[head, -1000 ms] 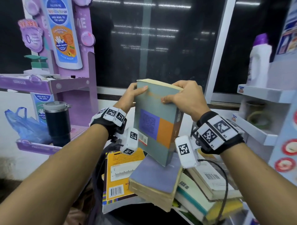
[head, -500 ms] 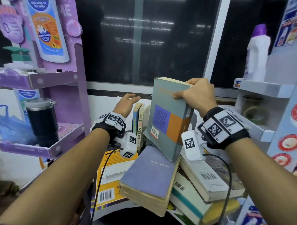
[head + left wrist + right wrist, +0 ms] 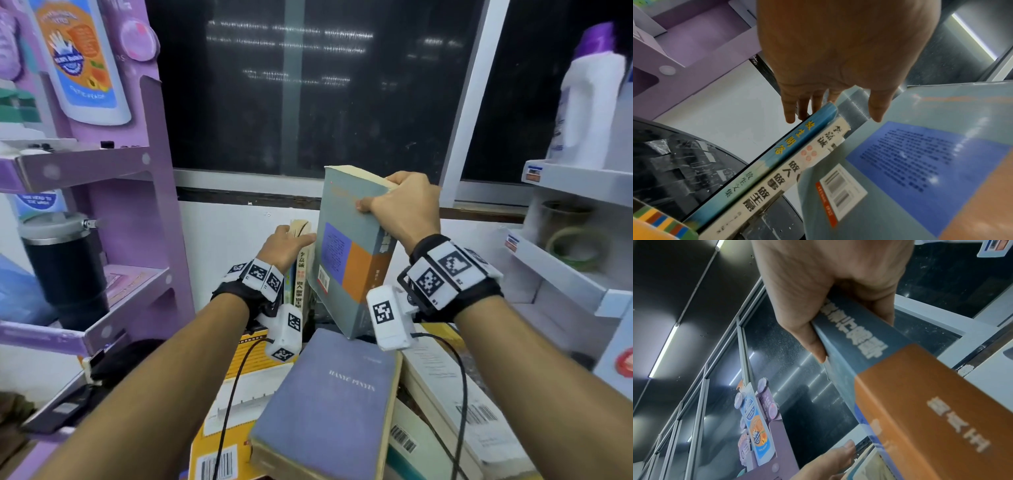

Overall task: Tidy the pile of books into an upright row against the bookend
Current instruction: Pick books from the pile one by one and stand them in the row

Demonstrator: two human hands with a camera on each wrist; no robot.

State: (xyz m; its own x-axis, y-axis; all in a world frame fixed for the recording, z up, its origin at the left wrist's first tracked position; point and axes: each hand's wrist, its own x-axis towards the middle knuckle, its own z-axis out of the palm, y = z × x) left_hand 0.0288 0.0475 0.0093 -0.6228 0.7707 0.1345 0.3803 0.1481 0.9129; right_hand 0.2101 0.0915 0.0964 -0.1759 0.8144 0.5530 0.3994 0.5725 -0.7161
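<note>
From the head camera, the right hand grips the top of a thick grey book, thumb on the cover and fingers over the top edge, holding it tilted just right of two thin books that already stand upright. The left hand rests flat-fingered on top of those two, steadying them. By my reading the row is barely begun: a purple book and several more lie in a heap below, yet to be stood up. A purple shelf unit stands left, white shelves right, a dark window behind.

The left wrist camera shows straight fingers touching the blue spine, gripping nothing; the grey book leans alongside. The bookend itself I cannot make out.

The right wrist camera shows the thumb and fingers clamped round the grey book's spine.
</note>
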